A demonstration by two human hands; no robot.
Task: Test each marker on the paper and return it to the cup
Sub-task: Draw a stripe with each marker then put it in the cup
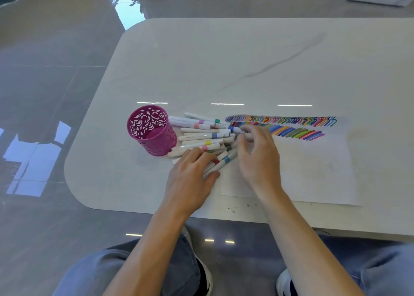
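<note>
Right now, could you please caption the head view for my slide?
Left hand on marker pile, right hand reaching in, between pink cup and streaked paper.
</note>
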